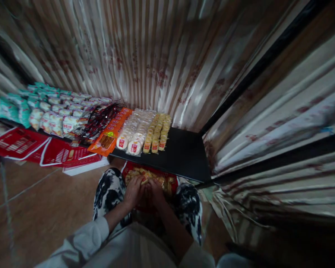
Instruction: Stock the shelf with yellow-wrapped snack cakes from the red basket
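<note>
Between my knees, my left hand (134,192) and my right hand (155,189) meet over a red basket (177,182). Their fingers close from both sides on a small yellow snack packet (145,178) with some red print. Several similar yellow packets (135,171) lie in the basket beneath and around my fingers. Just past the basket, on a low black shelf (185,152), rows of yellow wrapped snacks (155,136) stand beside white round wrapped cakes (134,146). My fingertips partly cover the packet.
Left along the shelf lie an orange snack bag (107,143), dark red packets (100,121), white bags (54,124) and teal bags (9,108). Red baskets (22,143) and a white box (86,166) sit below. Black frame poles (256,63) and striped sheeting (133,52) enclose the shelf.
</note>
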Action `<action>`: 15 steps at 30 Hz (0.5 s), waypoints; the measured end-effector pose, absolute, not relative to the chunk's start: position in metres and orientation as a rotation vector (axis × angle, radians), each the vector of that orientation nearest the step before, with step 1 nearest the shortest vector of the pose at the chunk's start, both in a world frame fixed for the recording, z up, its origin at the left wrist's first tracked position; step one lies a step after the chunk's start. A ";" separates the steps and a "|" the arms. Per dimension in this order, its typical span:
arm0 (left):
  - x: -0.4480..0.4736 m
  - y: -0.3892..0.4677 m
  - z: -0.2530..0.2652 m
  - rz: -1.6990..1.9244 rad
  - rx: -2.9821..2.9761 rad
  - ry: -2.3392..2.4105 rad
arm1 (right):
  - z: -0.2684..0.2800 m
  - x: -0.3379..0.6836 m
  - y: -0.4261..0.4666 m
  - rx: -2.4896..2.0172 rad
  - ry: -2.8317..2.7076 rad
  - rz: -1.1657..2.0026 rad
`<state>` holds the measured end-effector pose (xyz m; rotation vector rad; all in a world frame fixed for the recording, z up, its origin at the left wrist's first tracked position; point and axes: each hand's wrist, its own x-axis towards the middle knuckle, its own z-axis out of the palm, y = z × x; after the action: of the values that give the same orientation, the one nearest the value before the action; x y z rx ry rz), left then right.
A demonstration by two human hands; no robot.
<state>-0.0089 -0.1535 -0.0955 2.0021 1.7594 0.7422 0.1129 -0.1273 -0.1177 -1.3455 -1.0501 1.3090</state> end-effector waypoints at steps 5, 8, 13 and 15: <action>-0.005 -0.150 -0.088 0.864 1.686 1.885 | -0.101 0.125 -0.119 -1.279 -0.739 1.524; 0.001 -0.142 -0.083 0.868 1.606 1.834 | -0.091 0.129 -0.114 -1.250 -0.803 1.517; 0.019 -0.126 -0.070 0.954 1.457 1.859 | -0.087 0.133 -0.109 -1.222 -0.927 1.415; 0.029 -0.120 -0.065 0.975 1.387 1.839 | -0.090 0.136 -0.105 -1.251 -0.953 1.348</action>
<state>0.0291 -0.1201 -0.0651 1.3870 1.8386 0.9752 0.1357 -0.1045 -0.0897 -1.2510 -0.9533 1.3480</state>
